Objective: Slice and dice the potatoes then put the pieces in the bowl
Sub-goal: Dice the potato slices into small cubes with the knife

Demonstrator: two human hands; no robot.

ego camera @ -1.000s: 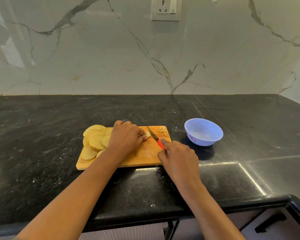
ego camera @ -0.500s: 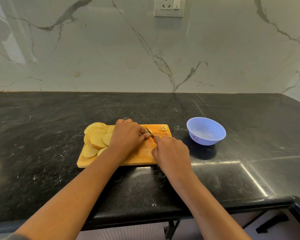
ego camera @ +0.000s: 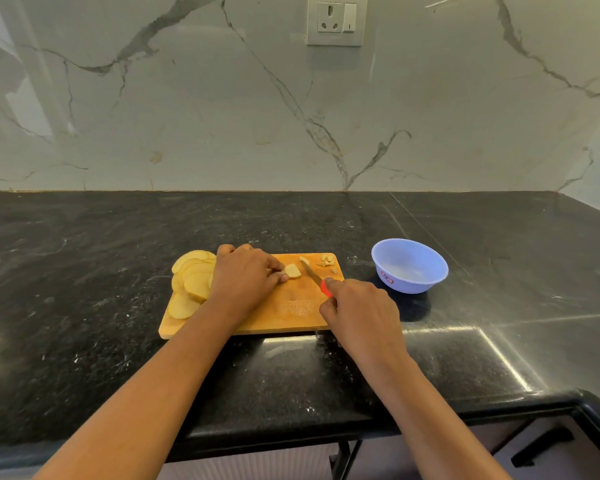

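A wooden cutting board point(ego camera: 284, 315) lies on the black counter. Several round potato slices point(ego camera: 191, 282) are piled at its left end. My left hand point(ego camera: 245, 277) rests on the board and pinches a small potato piece point(ego camera: 293, 270) with its fingertips. My right hand point(ego camera: 359, 315) grips a knife by its red handle point(ego camera: 325, 288); the blade point(ego camera: 310, 270) points away, just right of the held piece. A few small diced bits point(ego camera: 327, 260) sit at the board's far right corner. The blue bowl point(ego camera: 409, 265) stands to the right of the board and looks empty.
The black stone counter point(ego camera: 84, 289) runs to a marble backsplash with a wall socket point(ego camera: 336, 19). The counter's front edge point(ego camera: 430, 419) is close to me, with cabinet fronts below at the right.
My right hand with the knife has drawn back to the right of the potato piece, after being close against my left fingertips. The small piece now shows beyond my left fingers.
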